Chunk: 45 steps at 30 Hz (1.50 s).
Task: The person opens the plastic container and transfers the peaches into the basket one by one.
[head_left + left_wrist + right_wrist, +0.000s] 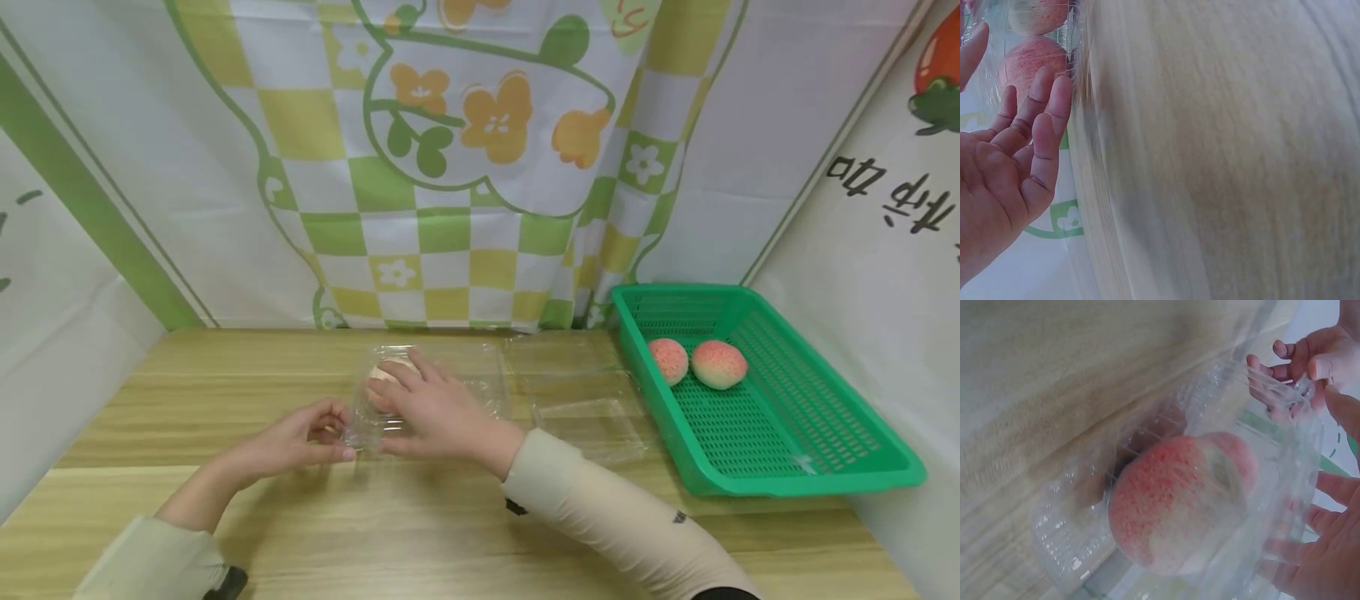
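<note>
A clear plastic box [480,375] lies on the table with pink-and-cream peaches in its left end. The right wrist view shows a large speckled peach [1166,500] with another partly hidden behind it. My left hand [288,442] has its thumb and curled fingers at the box's near left corner, pinching the plastic. Spread across the box from the right, my right hand [438,408] covers part of the peach there, its fingers extended. In the right wrist view, the right fingertips [1282,550] show hazily through the plastic.
Another clear plastic piece [588,425] lies flat, right beside the box. Farther right, a green perforated basket [817,482] holds two peaches [718,364]. A patterned curtain [480,250] hangs along the table's back edge, with white printed panels at both sides.
</note>
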Each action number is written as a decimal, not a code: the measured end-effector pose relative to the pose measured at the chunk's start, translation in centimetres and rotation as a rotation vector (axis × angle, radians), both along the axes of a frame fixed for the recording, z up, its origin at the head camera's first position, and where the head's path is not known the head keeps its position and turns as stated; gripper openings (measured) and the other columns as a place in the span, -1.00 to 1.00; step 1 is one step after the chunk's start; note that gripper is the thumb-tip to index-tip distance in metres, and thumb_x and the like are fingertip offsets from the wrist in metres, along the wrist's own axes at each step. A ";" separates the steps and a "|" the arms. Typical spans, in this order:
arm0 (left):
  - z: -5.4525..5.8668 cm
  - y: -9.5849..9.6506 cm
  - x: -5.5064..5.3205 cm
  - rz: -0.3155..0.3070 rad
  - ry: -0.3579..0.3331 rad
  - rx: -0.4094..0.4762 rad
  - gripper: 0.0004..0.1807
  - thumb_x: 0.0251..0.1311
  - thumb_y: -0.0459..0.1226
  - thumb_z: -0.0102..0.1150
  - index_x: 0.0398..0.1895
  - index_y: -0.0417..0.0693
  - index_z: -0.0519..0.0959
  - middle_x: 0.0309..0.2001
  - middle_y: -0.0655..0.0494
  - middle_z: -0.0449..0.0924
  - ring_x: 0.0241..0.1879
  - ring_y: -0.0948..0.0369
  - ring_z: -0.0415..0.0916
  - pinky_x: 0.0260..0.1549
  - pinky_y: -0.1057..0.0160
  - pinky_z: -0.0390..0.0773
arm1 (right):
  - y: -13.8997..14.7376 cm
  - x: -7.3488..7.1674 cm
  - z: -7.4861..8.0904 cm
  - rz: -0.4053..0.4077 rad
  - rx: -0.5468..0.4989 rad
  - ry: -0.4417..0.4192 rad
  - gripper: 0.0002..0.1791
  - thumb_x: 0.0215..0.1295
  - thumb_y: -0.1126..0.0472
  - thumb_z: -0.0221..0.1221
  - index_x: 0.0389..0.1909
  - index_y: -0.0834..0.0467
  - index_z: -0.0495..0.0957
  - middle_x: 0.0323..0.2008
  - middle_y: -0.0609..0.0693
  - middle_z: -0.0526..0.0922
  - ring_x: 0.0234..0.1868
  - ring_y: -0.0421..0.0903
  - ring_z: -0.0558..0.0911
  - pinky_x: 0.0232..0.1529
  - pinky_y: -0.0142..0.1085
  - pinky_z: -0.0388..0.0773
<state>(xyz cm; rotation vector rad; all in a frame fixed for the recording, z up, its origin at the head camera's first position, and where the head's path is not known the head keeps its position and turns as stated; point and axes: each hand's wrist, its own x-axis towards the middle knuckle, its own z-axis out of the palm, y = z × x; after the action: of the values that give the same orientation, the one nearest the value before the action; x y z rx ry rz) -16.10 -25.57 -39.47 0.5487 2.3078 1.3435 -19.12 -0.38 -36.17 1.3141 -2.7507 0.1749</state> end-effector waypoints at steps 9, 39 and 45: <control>-0.1 0.2 -0.4 0.001 -0.056 0.012 -0.55 0.31 -0.19 0.24 0.05 -0.29 0.31 -0.05 -0.15 0.57 -0.08 0.09 0.56 -0.20 0.19 0.53 | -0.1 -0.3 -0.8 0.041 -0.010 0.027 -0.21 0.25 -0.27 0.25 0.43 -0.08 0.29 0.43 -0.07 0.33 0.47 0.22 0.27 0.25 0.07 0.48; 0.1 0.7 -0.4 -0.008 -0.004 0.012 -0.60 0.29 -0.26 0.24 -0.06 -0.33 0.29 -0.23 -0.05 0.52 -0.32 0.21 0.49 -0.42 0.29 0.51 | -1.5 -0.6 -3.2 0.265 0.153 0.778 -0.57 0.48 -0.07 -0.08 -0.02 0.13 0.61 -0.12 0.03 0.73 -0.06 -0.06 0.70 -0.13 -0.36 0.68; 0.4 1.1 -0.3 0.003 -0.002 0.019 -0.62 0.29 -0.28 0.25 -0.06 -0.32 0.29 -0.22 -0.06 0.52 -0.29 0.20 0.48 -0.36 0.30 0.50 | -1.7 -0.6 -3.1 0.262 0.154 0.741 -0.58 0.50 -0.05 -0.10 -0.02 0.14 0.60 -0.09 0.07 0.72 -0.05 -0.05 0.70 -0.11 -0.34 0.68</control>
<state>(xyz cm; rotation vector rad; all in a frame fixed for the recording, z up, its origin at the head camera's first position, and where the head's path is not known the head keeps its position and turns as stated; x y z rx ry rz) -16.42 -24.45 -39.12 0.5496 2.2971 1.3687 -19.75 -2.08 -39.29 1.4018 -1.9983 -0.4300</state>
